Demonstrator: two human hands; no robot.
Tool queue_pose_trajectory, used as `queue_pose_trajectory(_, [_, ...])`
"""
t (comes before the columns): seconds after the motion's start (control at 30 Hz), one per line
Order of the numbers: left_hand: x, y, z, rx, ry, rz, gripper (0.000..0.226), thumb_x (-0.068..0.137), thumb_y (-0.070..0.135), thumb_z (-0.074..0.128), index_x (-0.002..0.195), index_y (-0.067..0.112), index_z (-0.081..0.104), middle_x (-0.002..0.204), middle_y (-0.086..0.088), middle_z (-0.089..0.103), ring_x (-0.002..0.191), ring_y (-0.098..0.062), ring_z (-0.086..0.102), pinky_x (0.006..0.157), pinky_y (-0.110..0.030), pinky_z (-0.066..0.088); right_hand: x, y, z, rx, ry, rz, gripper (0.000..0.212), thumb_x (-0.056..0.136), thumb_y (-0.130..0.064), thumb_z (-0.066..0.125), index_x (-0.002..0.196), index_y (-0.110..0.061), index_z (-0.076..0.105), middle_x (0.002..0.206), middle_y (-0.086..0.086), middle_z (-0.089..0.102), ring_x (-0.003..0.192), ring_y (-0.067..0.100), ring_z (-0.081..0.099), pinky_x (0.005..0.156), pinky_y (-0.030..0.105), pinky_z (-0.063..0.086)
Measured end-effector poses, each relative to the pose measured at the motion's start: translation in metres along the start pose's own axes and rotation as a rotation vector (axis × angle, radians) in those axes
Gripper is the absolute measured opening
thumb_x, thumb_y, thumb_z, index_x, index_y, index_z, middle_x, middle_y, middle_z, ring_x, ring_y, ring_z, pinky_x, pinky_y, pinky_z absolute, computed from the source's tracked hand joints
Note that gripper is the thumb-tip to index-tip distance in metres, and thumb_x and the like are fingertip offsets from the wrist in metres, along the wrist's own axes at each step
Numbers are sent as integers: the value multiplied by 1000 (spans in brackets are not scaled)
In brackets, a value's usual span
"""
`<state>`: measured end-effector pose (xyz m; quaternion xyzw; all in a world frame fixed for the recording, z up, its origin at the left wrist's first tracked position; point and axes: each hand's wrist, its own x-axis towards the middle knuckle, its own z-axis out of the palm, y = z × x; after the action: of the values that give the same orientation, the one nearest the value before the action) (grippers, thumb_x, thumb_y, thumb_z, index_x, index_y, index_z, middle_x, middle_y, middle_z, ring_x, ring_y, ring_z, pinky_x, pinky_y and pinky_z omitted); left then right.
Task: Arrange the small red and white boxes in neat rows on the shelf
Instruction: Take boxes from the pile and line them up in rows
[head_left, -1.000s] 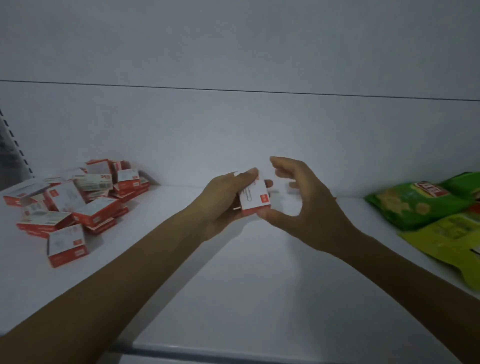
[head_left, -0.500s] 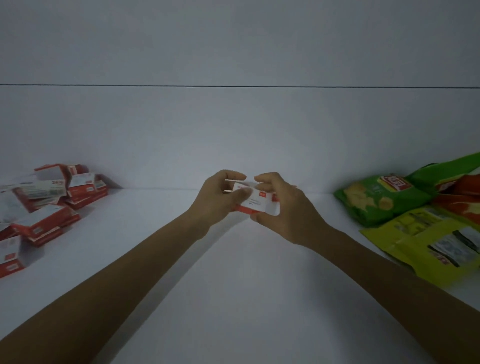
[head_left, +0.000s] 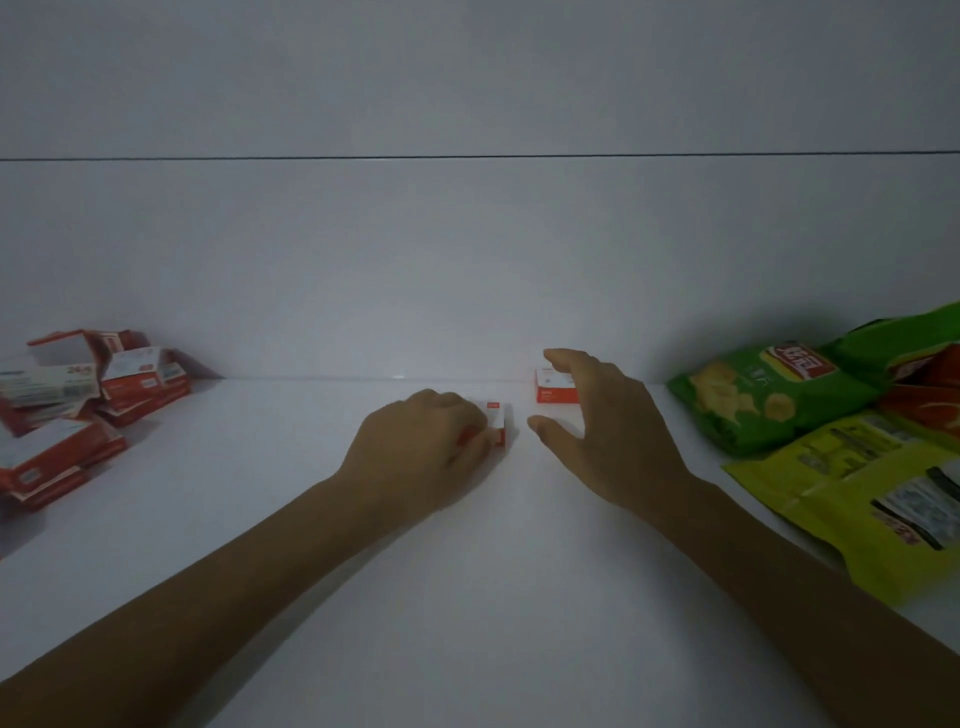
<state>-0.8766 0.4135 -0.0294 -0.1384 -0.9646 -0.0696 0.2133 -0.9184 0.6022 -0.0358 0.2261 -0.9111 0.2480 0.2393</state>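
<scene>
Two small red and white boxes stand on the white shelf (head_left: 467, 597) near its back wall. My left hand (head_left: 421, 447) curls round the nearer box (head_left: 496, 423), which sits on the shelf and is mostly hidden by my fingers. The other box (head_left: 553, 387) stands upright against the back wall, partly behind my right hand (head_left: 597, 426). That hand hovers with thumb and fingers spread, and it holds nothing. A loose pile of red and white boxes (head_left: 78, 405) lies at the far left.
Green and yellow snack bags (head_left: 810, 415) lie on the shelf's right side, close to my right forearm. The grey back wall (head_left: 467, 260) rises behind the boxes. Bare shelf lies between the pile and my hands.
Earlier both hands held boxes together in the air. The hands have moved forward and down. One box now stands by the back wall, released by my right hand; my left hand sets the other down.
</scene>
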Motion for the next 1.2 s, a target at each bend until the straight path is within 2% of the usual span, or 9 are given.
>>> queue_pose_trajectory(0.1, [7, 7, 10, 60, -60, 3, 42, 94, 49, 28, 119, 28, 55, 125, 14, 53, 114, -10, 48, 73, -26, 41, 0, 4, -2, -68, -25, 31, 63, 81, -41, 65, 135, -21, 40, 132, -2, 53, 117, 18, 50, 102, 34, 38])
queue_pose_trajectory(0.23, [30, 7, 27, -14, -195, -46, 48, 96, 45, 29, 138, 23, 37, 145, 7, 37, 135, -12, 30, 97, -33, 39, -2, 11, -2, -88, -98, 82, 63, 82, -43, 62, 135, -21, 36, 134, -2, 49, 121, 17, 45, 102, 33, 35])
queue_pose_trajectory(0.4, [45, 8, 46, -210, -124, -42, 42, 96, 41, 34, 131, 20, 44, 135, 2, 48, 128, -16, 39, 98, -32, 38, -3, 14, 0, -96, -121, 56, 61, 82, -41, 62, 133, -18, 39, 132, 1, 50, 119, 19, 47, 101, 36, 36])
queue_pose_trajectory(0.53, [40, 7, 59, -283, -173, 10, 55, 95, 42, 40, 144, 20, 28, 154, 4, 21, 143, -11, 9, 114, -30, 19, -4, 12, 8, -151, -183, 49, 58, 86, -44, 55, 135, -20, 35, 136, 0, 45, 122, 18, 44, 102, 33, 33])
queue_pose_trajectory(0.6, [39, 5, 60, -254, -115, 31, 55, 93, 43, 43, 141, 18, 35, 153, -2, 23, 143, -17, 13, 113, -33, 21, -4, 12, 12, -147, -208, 68, 56, 87, -43, 53, 135, -21, 34, 139, 0, 42, 123, 17, 42, 102, 31, 31])
queue_pose_trajectory(0.67, [38, 6, 60, -143, -3, 68, 55, 86, 47, 42, 130, 16, 50, 144, -10, 40, 134, -28, 34, 103, -40, 34, -5, 12, 13, -136, -215, 71, 56, 88, -41, 51, 137, -21, 32, 142, -1, 40, 125, 17, 40, 102, 29, 30])
queue_pose_trajectory(0.77, [38, 8, 57, -87, 1, 83, 56, 83, 48, 33, 126, 18, 54, 127, -4, 55, 118, -25, 50, 94, -38, 40, -5, 13, 13, -126, -214, 62, 56, 89, -42, 50, 138, -22, 32, 144, -2, 38, 127, 16, 38, 104, 30, 28])
queue_pose_trajectory(1.0, [37, 9, 52, -135, -17, 52, 56, 83, 46, 31, 128, 18, 49, 129, 1, 54, 119, -21, 48, 96, -35, 40, -5, 12, 14, -91, -211, 70, 52, 87, -37, 54, 133, -21, 37, 137, 1, 44, 123, 19, 41, 99, 33, 32])
queue_pose_trajectory(1.2, [27, 11, 33, 3, -51, 43, 54, 90, 44, 36, 139, 21, 34, 144, 3, 40, 129, -17, 38, 101, -33, 31, -3, -3, 9, 53, -271, 136, 53, 85, -36, 59, 131, -20, 40, 134, 1, 47, 123, 20, 43, 102, 38, 37])
